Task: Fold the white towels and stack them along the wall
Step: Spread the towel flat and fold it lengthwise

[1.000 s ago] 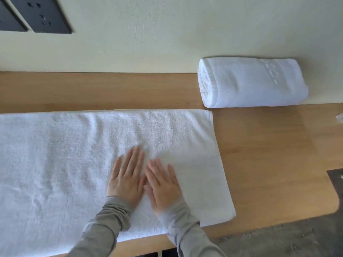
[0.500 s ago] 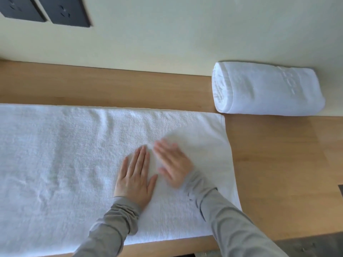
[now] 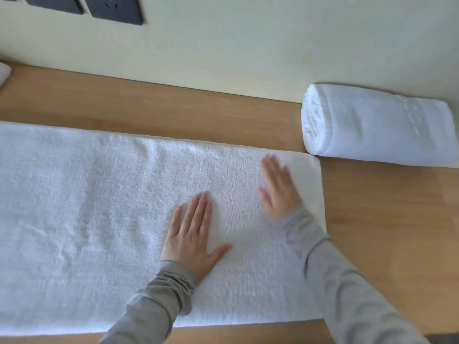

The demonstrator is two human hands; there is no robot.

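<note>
The spread white towel (image 3: 87,219) is pressed under both flat palms, nothing being gripped: the left hand (image 3: 191,234) with fingers straight, the right hand (image 3: 279,192) blurred, nearer the towel's right edge. Beyond the right hand, a rolled white towel (image 3: 377,125) is laid on the wooden counter (image 3: 372,232) against the cream wall (image 3: 248,45), where dark socket plates (image 3: 116,8) are mounted.

- left hand (image 3: 191,234) is flat, palm down, fingers straight and together, thumb stuck out sideways
- right hand (image 3: 279,192) is flat too, fingers out, further forward and off to the right, kinda blurry
- grey sleeves (image 3: 159,301) on both, left one bunched at the wrist
</note>
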